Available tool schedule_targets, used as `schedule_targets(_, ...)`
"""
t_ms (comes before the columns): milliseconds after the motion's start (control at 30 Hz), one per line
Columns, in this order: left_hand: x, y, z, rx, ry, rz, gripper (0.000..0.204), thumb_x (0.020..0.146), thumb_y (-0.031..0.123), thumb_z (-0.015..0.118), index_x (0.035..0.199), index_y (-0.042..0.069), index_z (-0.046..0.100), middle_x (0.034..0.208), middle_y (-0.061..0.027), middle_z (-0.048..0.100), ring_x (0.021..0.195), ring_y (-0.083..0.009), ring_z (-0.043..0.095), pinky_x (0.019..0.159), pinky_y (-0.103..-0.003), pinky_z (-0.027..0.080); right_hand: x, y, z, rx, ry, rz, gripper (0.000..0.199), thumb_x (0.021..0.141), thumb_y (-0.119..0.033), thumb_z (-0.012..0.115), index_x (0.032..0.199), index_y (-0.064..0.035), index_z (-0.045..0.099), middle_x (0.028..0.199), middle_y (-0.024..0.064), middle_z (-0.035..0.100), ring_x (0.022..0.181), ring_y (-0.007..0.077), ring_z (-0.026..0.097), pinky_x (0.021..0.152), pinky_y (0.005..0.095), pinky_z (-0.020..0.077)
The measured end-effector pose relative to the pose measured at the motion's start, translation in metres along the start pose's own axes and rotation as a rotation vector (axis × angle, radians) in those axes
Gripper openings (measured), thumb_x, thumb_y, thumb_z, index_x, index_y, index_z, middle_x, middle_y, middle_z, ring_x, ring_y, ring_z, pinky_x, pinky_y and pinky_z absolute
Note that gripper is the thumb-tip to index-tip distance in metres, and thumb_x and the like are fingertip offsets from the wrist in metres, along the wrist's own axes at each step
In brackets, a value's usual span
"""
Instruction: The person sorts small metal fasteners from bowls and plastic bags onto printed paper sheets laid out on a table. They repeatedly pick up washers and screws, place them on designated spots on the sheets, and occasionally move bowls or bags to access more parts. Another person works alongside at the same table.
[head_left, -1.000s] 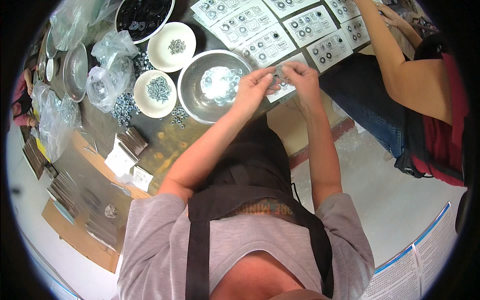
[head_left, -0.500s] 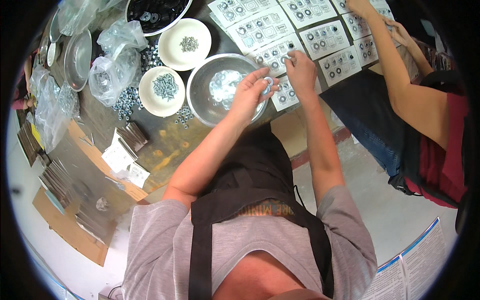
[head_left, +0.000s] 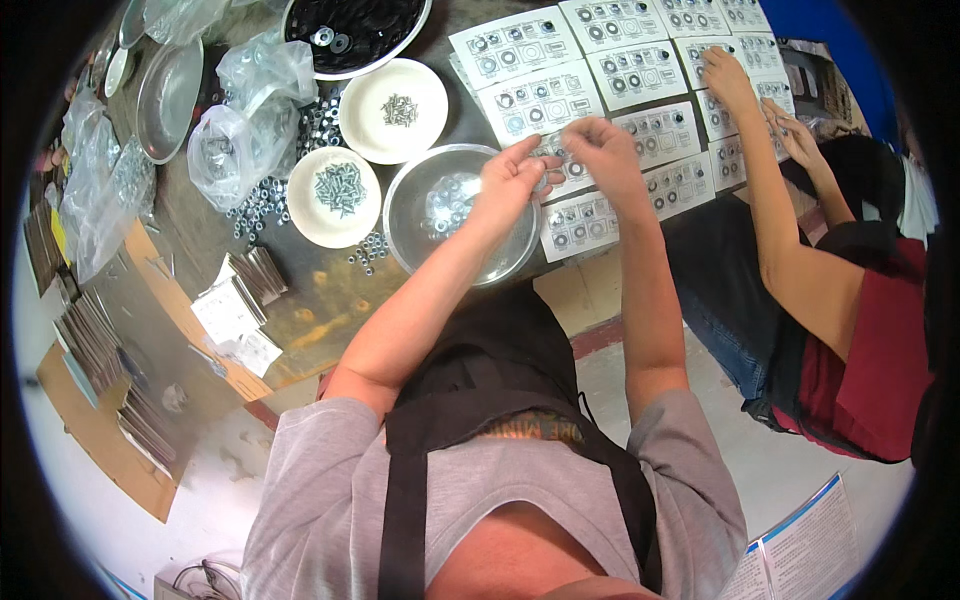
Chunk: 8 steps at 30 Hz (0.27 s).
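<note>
My left hand [head_left: 512,185] is above the right side of a steel bowl [head_left: 400,243], curled around several metal washers [head_left: 545,180] near its fingertips. More shiny washers [head_left: 447,205] lie inside that bowl. Just to the right, my right hand [head_left: 606,160] is over the printed white cards with thumb and fingers drawn together. It is slightly blurred, and whatever it pinches, if anything, cannot be made out. The cards [head_left: 540,92] lie in rows and carry outlines of parts, with small rings and dark pieces on them.
Two cream bowls of screws [head_left: 440,85] and a bowl of black parts [head_left: 425,20] stand left of the cards. Loose nuts [head_left: 262,208], plastic bags [head_left: 235,150] and card stacks [head_left: 255,275] lie farther left. At right, a co-worker's hands [head_left: 730,80] reach over the cards.
My right hand has come away from a card and moved left toward my left hand. The left hand keeps its washers over the bowl. The whole view has shifted slightly.
</note>
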<state>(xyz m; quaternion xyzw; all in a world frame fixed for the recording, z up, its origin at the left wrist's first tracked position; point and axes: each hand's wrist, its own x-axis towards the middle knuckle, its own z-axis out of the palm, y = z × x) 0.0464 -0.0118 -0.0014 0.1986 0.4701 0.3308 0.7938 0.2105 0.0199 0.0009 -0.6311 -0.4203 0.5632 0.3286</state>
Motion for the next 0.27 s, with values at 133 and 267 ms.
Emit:
schedule_targets(133,0.004,0.001,-0.007,-0.163,0.019,-0.034,0.043,0.093,0.006,0.048,0.134,-0.003,0.041,0.117,-0.0124,0.060,0.107,-0.0193,0.059,0.088,-0.028,0.049,0.039,0.024,0.004,-0.376,0.233,-0.063,0.014,0.076,-0.014,0.068,0.084,-0.0022,0.070,0.074,0.0088,0.069,0.068,0.0161,0.065,0.064,0.0283,0.0497)
schedule_targets(267,0.006,-0.002,-0.016,-0.167,-0.044,-0.033,0.047,0.090,0.009,0.055,0.134,-0.001,0.041,0.127,-0.0147,0.053,0.117,-0.0226,0.055,0.094,-0.032,0.046,0.056,0.041,0.006,-0.511,0.251,-0.122,0.018,0.074,-0.019,0.071,0.086,-0.0044,0.071,0.076,0.0106,0.070,0.070,0.0196,0.067,0.066,0.0310,0.0515)
